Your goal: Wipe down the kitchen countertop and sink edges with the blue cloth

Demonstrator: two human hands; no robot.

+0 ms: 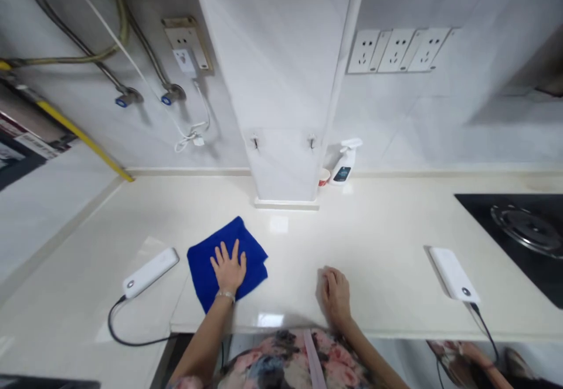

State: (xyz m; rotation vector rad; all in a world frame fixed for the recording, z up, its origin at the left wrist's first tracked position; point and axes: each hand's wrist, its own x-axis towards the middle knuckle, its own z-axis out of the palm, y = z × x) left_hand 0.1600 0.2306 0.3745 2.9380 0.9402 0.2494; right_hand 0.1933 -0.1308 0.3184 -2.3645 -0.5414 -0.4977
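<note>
A folded blue cloth (246, 248) lies on the pale countertop (378, 242), left of centre. My left hand (229, 269) presses flat on it with the fingers spread; a bracelet sits on the wrist. Further right, my right hand (336, 295) rests on the bare counter near the front edge, fingers together and curled down slightly, holding nothing that I can see.
A white power bank (151, 271) with a black cable lies left of the cloth. Another white power bank (453, 273) lies at the right. A black hob (523, 230) fills the right edge. A spray bottle (346, 163) and a small cup (324, 176) stand by the white pillar (284, 142).
</note>
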